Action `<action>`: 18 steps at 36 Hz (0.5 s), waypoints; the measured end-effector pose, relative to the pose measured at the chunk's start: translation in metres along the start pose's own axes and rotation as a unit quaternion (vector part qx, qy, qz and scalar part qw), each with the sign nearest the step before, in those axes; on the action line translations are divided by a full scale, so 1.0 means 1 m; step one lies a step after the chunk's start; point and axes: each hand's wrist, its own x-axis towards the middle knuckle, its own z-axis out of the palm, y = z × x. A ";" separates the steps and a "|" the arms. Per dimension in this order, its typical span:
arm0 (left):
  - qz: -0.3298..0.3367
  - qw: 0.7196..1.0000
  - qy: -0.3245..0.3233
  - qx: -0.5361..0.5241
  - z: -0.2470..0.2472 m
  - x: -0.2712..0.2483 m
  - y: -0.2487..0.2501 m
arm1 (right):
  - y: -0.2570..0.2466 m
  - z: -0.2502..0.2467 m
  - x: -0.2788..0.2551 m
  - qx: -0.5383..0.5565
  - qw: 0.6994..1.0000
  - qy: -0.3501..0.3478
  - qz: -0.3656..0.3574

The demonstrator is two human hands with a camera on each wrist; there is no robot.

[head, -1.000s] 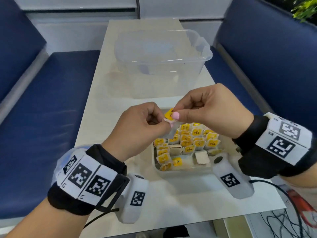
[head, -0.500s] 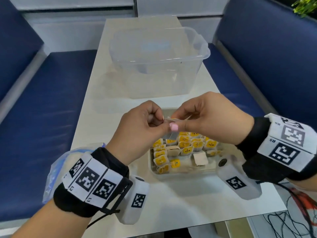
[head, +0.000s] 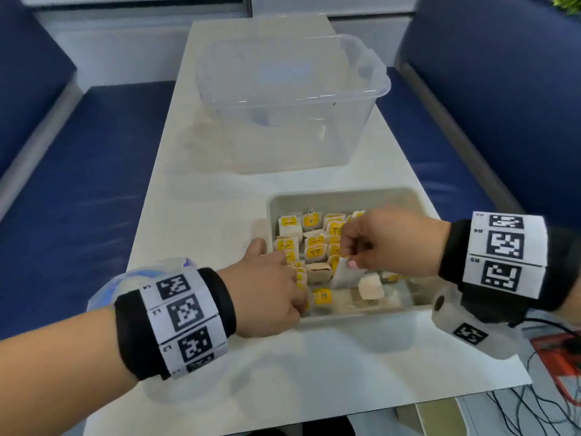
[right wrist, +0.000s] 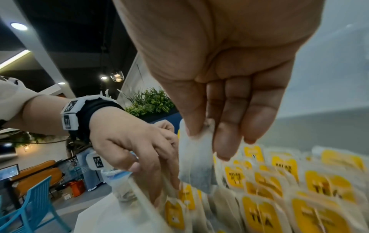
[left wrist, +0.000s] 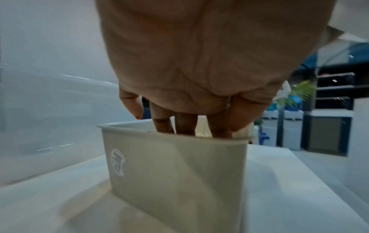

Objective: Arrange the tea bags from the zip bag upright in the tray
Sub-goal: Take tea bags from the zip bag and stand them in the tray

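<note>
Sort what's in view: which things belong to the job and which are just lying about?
Job: tray, tea bags, held tea bag in right hand, left hand, zip bag.
Idle: clear bin, cables.

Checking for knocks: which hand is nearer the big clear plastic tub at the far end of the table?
Right. The right hand hovers mid-tray, closer to the clear tub. The left hand sits at the tray's near-left corner, farther back.
</note>
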 end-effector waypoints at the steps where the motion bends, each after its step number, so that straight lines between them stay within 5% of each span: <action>1: 0.006 1.000 -0.014 0.012 0.001 0.000 0.001 | 0.001 0.003 0.000 0.004 1.000 -0.007 0.002; 18: 0.008 0.997 -0.040 0.072 0.002 0.015 -0.004 | -0.013 0.028 0.018 -0.053 0.995 -0.083 -0.017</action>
